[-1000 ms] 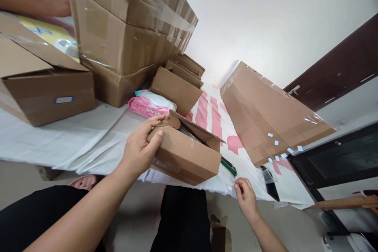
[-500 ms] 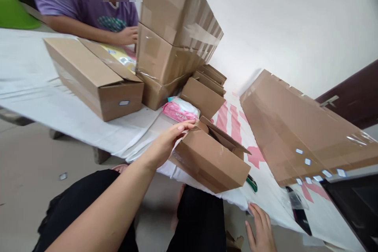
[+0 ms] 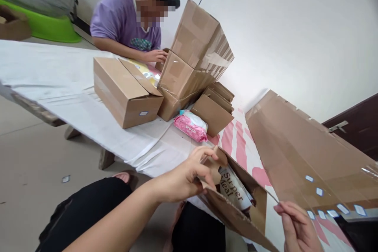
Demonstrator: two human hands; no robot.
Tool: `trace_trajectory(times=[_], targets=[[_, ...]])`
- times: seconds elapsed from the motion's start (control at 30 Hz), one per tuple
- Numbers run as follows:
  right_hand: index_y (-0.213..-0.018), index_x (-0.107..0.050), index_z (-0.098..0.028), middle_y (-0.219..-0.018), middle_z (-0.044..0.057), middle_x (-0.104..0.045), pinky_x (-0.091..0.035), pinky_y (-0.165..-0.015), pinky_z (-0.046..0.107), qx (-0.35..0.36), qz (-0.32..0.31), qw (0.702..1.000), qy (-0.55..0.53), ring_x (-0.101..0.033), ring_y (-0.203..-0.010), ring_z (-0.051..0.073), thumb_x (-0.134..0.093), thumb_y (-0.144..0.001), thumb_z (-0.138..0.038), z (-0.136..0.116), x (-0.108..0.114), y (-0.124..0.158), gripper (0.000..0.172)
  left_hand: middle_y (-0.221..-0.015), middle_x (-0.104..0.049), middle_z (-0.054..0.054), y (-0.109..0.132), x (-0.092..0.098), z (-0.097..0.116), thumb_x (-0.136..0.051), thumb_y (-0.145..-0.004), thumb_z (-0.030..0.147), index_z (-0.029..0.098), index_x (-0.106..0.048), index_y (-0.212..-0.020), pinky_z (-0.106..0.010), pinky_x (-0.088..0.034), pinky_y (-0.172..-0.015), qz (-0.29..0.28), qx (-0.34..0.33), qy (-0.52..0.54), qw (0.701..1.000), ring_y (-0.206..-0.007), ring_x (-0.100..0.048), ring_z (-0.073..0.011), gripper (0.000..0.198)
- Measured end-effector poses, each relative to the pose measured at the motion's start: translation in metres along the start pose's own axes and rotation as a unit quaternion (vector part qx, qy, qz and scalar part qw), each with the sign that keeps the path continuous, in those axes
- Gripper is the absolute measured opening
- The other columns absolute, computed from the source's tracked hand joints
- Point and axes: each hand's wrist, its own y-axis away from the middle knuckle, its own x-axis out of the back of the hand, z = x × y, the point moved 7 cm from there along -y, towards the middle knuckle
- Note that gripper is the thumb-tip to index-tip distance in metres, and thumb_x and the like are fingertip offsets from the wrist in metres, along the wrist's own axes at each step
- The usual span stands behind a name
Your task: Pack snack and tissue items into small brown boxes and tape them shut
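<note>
My left hand (image 3: 189, 175) grips the near side flap of a small open cardboard box (image 3: 233, 214) at the table's front edge. Inside the box lies a white packet printed "Super Meal" (image 3: 234, 189). My right hand (image 3: 297, 226) is at the box's right end, fingers pinched on a thin strip or flap edge that I cannot make out. The box is tilted toward me, its opening showing.
A white-covered table (image 3: 73, 98) holds an open carton (image 3: 125, 90), a taped stack of cartons (image 3: 193, 55), several small folded boxes (image 3: 214, 106), a pink packet (image 3: 191, 126) and a large flat carton (image 3: 307, 153) at right. Another person in a purple shirt (image 3: 124, 21) sits opposite.
The view swung up and left. The small box has tipped toward me and opened, exposing the packet. My right hand rose from the table edge to the box's right end.
</note>
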Motion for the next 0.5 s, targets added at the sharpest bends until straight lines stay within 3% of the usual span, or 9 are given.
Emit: trace_trajectory(times=[0.1, 0.2, 0.27, 0.33, 0.43, 0.5], targets=[[-0.104, -0.062, -0.024, -0.098, 0.009, -0.068, -0.056, -0.076, 0.036, 0.074, -0.073, 0.993, -0.062, -0.067, -0.087, 0.021, -0.054, -0.089, -0.018, -0.049, -0.006, -0.031, 0.018, -0.124, -0.05, -0.006, 0.001, -0.013, 0.004, -0.068, -0.074, 0.013, 0.027, -0.075, -0.075, -0.046, -0.036, -0.109, -0.012, -0.009, -0.031, 0.999, -0.129, -0.041, -0.027, 0.015], [-0.105, -0.065, -0.025, -0.108, 0.01, -0.069, -0.058, -0.08, 0.037, 0.154, -0.165, 0.974, -0.007, -0.067, -0.098, 0.025, -0.064, -0.084, -0.025, -0.077, -0.021, -0.055, 0.021, -0.122, -0.049, -0.007, 0.002, -0.019, 0.003, -0.065, -0.075, 0.011, 0.027, -0.075, -0.081, -0.045, -0.038, -0.107, 0.01, 0.001, -0.046, 0.999, -0.127, -0.042, -0.0269, 0.02], [-0.111, -0.064, -0.026, -0.113, 0.009, -0.069, -0.058, -0.082, 0.039, 0.174, -0.194, 0.965, 0.028, -0.067, -0.102, 0.026, -0.066, -0.082, -0.028, -0.078, -0.027, -0.069, 0.03, -0.127, -0.046, -0.007, 0.002, -0.02, -0.003, -0.069, -0.073, 0.015, 0.029, -0.073, -0.092, -0.046, -0.035, -0.109, 0.016, 0.009, -0.026, 0.999, -0.129, -0.04, -0.0279, 0.024], [-0.121, -0.061, -0.027, -0.115, 0.008, -0.069, -0.059, -0.083, 0.04, 0.187, -0.221, 0.956, 0.038, -0.067, -0.103, 0.026, -0.065, -0.082, -0.03, -0.072, -0.032, -0.076, 0.04, -0.134, -0.043, -0.007, 0.0, -0.015, -0.014, -0.076, -0.069, 0.025, 0.03, -0.068, -0.107, -0.046, -0.036, -0.108, 0.031, 0.018, 0.047, 0.998, -0.129, -0.041, -0.0286, 0.04], [-0.13, -0.057, -0.027, -0.116, 0.008, -0.069, -0.06, -0.078, 0.038, 0.178, -0.3, 0.937, 0.021, -0.069, -0.099, 0.026, -0.067, -0.077, -0.032, -0.055, -0.049, -0.067, 0.054, -0.132, -0.048, -0.012, -0.004, 0.012, -0.041, -0.069, -0.075, 0.044, 0.028, -0.055, -0.124, -0.045, -0.048, -0.094, 0.121, 0.053, 0.17, 0.977, -0.117, -0.053, -0.0268, 0.053], [-0.123, -0.063, -0.026, -0.112, 0.009, -0.071, -0.059, -0.075, 0.038, 0.117, -0.267, 0.956, -0.005, -0.07, -0.094, 0.027, -0.065, -0.076, -0.037, -0.037, -0.058, -0.062, 0.049, -0.132, -0.05, -0.013, -0.005, 0.028, -0.057, -0.066, -0.077, 0.047, 0.027, -0.053, -0.125, -0.045, -0.047, -0.095, 0.159, 0.075, 0.16, 0.971, -0.117, -0.054, -0.0267, 0.054]])
